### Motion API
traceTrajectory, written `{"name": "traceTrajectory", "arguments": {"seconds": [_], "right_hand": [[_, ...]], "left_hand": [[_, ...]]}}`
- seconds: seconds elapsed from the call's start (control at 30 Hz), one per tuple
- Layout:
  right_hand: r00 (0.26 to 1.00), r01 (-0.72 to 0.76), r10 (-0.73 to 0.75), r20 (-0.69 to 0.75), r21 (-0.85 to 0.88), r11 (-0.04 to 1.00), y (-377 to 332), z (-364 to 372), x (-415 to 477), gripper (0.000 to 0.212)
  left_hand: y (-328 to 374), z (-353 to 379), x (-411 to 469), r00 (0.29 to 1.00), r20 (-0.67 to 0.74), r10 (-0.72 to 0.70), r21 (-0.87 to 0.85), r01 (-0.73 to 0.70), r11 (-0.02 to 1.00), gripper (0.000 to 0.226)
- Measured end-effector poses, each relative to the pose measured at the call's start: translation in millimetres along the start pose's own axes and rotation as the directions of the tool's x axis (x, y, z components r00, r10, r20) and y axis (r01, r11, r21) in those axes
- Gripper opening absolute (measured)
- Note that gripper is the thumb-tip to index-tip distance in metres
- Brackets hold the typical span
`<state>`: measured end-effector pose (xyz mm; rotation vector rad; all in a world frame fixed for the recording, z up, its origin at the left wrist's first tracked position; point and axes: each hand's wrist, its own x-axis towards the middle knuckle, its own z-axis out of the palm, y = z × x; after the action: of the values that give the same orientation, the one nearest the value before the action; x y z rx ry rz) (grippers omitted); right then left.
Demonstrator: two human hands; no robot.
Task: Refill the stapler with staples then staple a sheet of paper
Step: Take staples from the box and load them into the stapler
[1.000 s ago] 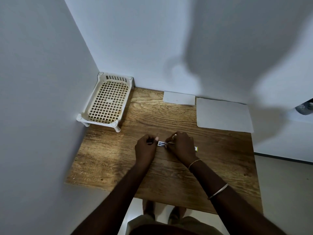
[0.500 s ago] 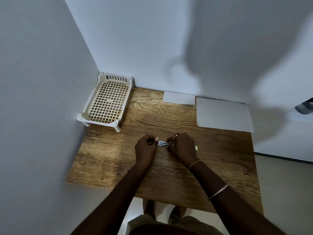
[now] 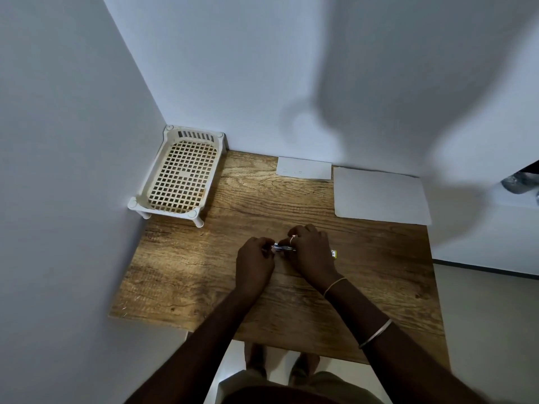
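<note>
Status: refill stage, nothing stapled yet, as far as visible.

Landmark = sheet of paper (image 3: 379, 196), lying flat at the back right of the wooden table (image 3: 180, 272), untouched.

Stapler (image 3: 282, 248): small, metallic, well in front of the sheet and left of it, mid-table, pinched between both hands. Only a short shiny strip shows; can't tell whether the magazine is open or whether staples are in.

Left hand (image 3: 253, 265): fingers curled closed around the stapler's left end. Right hand (image 3: 310, 255): also curled closed over the right end, fingertips meeting the left hand's at the stapler. Whether either holds a staple strip too small to tell.

Small yellow-green item (image 3: 334, 253), likely the staple box, sits on the table just right of the right hand, in front of the sheet.

Smaller white card (image 3: 303, 168) lies immediately left of the sheet; white plastic basket (image 3: 178, 173) far left of it, in the corner.

Remaining, by judgement: finish loading, close the stapler, bring it to the sheet, press.
</note>
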<state>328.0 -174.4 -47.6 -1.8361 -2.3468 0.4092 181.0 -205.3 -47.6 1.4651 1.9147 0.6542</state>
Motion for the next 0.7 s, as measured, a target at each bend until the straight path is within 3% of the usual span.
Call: {"name": "traceTrajectory", "arguments": {"seconds": [0.17, 0.43, 0.7], "right_hand": [[1.0, 0.001, 0.001, 0.03, -0.061, 0.998, 3.5, 2.8, 1.5, 0.019], [0.997, -0.077, 0.078, -0.012, 0.009, 0.997, 15.4, -1.1, -4.0, 0.023], [0.997, -0.07, 0.074, 0.034, -0.114, 0.991, 16.1, 2.3, -4.0, 0.02]], "left_hand": [[-0.5, -3.0, -0.9, 1.0, -0.024, -0.005, -0.013, 0.005, 1.0, 0.026], [-1.6, -4.9, -0.4, 0.999, -0.02, -0.04, -0.02, 0.04, 0.999, 0.032], [-0.9, 0.6, 1.4, 0.998, 0.02, -0.068, -0.006, 0.068, 0.998, 0.034]]}}
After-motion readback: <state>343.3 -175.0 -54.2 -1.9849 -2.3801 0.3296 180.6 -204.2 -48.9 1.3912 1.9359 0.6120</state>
